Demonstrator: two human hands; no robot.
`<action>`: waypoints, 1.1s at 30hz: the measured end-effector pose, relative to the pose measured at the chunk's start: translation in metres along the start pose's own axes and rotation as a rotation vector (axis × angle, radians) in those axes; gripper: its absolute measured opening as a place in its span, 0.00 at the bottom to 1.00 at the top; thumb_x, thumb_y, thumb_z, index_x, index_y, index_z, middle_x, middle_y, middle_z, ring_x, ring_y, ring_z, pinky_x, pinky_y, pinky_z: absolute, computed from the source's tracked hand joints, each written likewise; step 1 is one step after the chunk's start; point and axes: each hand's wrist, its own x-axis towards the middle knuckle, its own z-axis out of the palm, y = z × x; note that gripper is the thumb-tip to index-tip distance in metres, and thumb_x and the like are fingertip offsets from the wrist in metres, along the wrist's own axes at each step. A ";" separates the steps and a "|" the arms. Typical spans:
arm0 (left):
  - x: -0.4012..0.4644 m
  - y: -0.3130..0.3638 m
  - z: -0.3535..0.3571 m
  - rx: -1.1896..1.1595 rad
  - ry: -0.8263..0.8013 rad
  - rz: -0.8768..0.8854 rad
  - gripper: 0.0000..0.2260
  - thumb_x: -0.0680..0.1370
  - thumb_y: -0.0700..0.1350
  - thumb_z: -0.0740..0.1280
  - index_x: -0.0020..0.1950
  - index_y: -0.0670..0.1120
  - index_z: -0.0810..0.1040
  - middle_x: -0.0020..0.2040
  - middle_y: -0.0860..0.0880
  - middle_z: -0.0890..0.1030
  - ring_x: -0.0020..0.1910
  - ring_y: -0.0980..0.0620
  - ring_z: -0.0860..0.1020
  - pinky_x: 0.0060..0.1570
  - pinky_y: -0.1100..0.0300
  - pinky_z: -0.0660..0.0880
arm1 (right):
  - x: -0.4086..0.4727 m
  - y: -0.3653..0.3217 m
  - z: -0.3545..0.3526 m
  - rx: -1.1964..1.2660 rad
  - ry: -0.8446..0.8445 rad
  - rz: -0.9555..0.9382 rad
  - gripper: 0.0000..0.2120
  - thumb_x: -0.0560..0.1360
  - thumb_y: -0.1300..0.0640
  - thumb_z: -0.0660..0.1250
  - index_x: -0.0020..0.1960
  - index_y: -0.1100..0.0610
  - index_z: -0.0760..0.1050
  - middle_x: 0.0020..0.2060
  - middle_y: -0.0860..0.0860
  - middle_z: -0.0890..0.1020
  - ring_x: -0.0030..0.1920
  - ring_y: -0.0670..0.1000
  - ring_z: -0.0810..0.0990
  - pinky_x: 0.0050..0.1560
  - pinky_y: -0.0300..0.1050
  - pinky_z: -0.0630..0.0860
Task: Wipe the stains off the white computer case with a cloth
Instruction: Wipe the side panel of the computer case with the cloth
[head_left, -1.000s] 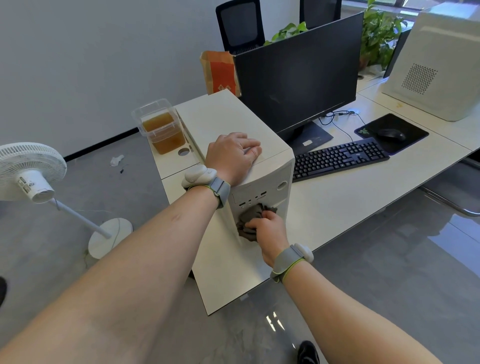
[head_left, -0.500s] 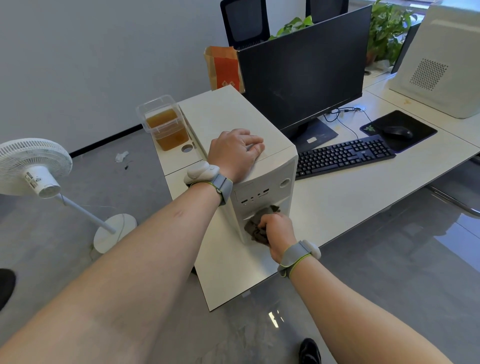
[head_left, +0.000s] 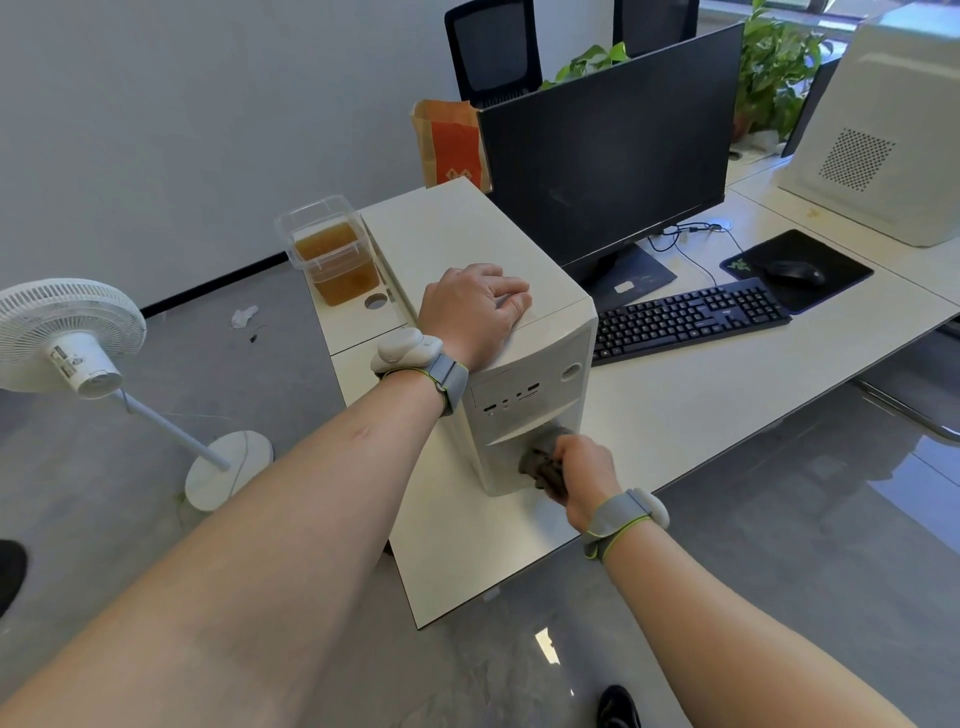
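Observation:
The white computer case (head_left: 457, 244) stands upright on the near left end of the desk, its front panel with ports and a round button facing me. My left hand (head_left: 470, 306) rests on the front edge of its top, fingers loosely bent over the surface. My right hand (head_left: 584, 473) grips a crumpled dark grey cloth (head_left: 543, 465) and presses it against the lower part of the front panel, near the bottom right corner. Part of the cloth is hidden under my fingers.
A clear tub of brown liquid (head_left: 332, 254) sits left of the case. A black monitor (head_left: 608, 150), keyboard (head_left: 691, 317) and mouse on a pad (head_left: 795, 270) lie to the right. An orange paper bag (head_left: 452, 143) stands behind; a white fan (head_left: 72, 332) stands on the floor.
My right hand has slid the cloth down and to the right across the front panel, from just under the ports to the bottom corner. My left hand stays on top.

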 end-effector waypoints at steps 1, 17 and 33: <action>0.001 0.000 0.000 -0.003 0.000 0.001 0.13 0.82 0.61 0.62 0.61 0.62 0.83 0.69 0.57 0.77 0.68 0.50 0.72 0.66 0.51 0.63 | 0.010 -0.001 -0.006 0.030 0.041 0.026 0.07 0.76 0.69 0.59 0.51 0.62 0.73 0.39 0.60 0.76 0.32 0.58 0.78 0.27 0.42 0.77; -0.001 0.000 -0.002 0.012 -0.007 -0.002 0.15 0.81 0.61 0.61 0.61 0.62 0.83 0.69 0.57 0.78 0.68 0.49 0.72 0.66 0.50 0.65 | 0.036 -0.006 -0.003 -0.081 -0.142 -0.045 0.17 0.76 0.75 0.66 0.63 0.65 0.73 0.49 0.60 0.78 0.46 0.60 0.81 0.60 0.58 0.81; 0.002 0.007 -0.007 0.106 -0.099 -0.008 0.40 0.67 0.80 0.62 0.75 0.62 0.70 0.75 0.55 0.72 0.72 0.48 0.68 0.68 0.45 0.64 | 0.075 0.004 -0.038 -0.015 -0.108 0.106 0.15 0.76 0.72 0.64 0.62 0.63 0.72 0.50 0.59 0.78 0.49 0.58 0.80 0.56 0.58 0.81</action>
